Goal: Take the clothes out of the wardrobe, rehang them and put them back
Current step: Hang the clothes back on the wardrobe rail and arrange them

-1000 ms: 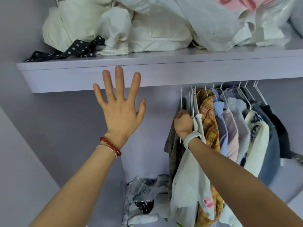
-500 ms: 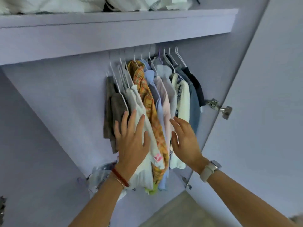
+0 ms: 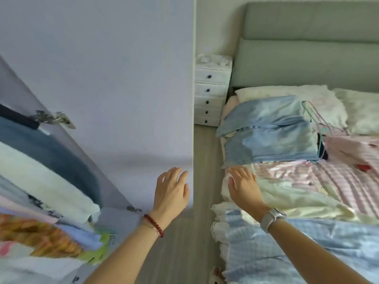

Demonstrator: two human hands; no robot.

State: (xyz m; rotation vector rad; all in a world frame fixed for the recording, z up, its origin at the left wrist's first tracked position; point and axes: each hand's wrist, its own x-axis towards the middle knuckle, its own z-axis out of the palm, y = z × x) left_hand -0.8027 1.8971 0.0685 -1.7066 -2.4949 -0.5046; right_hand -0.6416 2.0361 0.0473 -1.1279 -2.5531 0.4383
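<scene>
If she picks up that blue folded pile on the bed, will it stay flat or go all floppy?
Probably floppy: the blue folded clothes look like soft, creased fabric, so the edges would likely droop. The stacked layers may slide apart. The wire hangers beside them could snag.

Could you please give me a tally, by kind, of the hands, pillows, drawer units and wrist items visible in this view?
Hands: 2, the left hand and the right hand
Pillows: 2, one pillow beside another pillow
Drawer units: 1, the white drawer unit
Wrist items: 2, a red bead bracelet and a watch
Total: 7
</scene>
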